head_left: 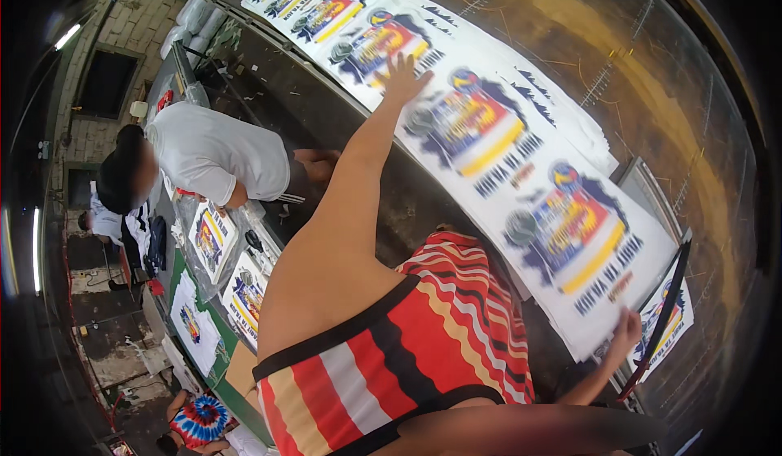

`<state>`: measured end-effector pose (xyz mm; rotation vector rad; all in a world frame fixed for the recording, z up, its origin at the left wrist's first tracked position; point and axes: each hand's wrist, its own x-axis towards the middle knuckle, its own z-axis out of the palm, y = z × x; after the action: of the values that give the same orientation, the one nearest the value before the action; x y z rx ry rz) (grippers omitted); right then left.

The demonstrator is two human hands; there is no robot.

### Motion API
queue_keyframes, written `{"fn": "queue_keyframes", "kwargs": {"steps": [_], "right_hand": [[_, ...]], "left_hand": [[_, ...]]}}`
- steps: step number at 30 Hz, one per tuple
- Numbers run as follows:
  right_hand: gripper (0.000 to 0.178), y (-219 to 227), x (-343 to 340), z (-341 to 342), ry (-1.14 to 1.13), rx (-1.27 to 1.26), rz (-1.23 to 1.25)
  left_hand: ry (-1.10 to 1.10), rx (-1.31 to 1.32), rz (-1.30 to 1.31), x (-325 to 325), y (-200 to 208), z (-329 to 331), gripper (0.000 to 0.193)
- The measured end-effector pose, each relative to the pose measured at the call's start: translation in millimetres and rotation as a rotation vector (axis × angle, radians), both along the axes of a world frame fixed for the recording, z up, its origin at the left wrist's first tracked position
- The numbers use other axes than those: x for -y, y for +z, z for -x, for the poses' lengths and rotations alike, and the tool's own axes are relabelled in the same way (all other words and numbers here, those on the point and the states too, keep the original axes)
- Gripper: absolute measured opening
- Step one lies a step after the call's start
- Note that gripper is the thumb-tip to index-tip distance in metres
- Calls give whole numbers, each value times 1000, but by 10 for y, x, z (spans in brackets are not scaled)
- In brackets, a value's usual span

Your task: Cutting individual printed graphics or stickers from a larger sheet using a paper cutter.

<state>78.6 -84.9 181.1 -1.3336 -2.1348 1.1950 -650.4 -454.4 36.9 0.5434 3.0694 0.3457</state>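
A long white printed sheet (440, 180) with repeated blue, red and yellow designs runs from the top left toward the lower right. My left hand (405, 79) lies on it with fingers spread, over one of the prints, with the arm stretched out. Close to the sheet's lower right end, my right hand (624, 335) has its fingers curled at the edge, seemingly pinching it. Another white printed layer shows beneath along the far side. A loose printed piece (664, 326) hangs past a dark bar beside my right hand.
The brown-stained dark table (692, 130) carries ruled marks. A metal frame with a dark bar (664, 317) stands at its right end. To the left, a person in a white shirt (216, 150) leans over a green table (183, 273) holding printed pieces. Another person in a tie-dye shirt (199, 421) is lower left.
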Motion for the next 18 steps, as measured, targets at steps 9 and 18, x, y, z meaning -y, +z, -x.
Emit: {"fn": "queue_keyframes", "kwargs": {"steps": [9, 18], "right_hand": [[26, 1244, -1262, -2714, -206, 468, -311], [25, 2562, -1235, -4140, -755, 984, -862]], "left_hand": [[148, 62, 33, 93, 107, 117, 99], [496, 189, 39, 251, 395, 250, 98]]}}
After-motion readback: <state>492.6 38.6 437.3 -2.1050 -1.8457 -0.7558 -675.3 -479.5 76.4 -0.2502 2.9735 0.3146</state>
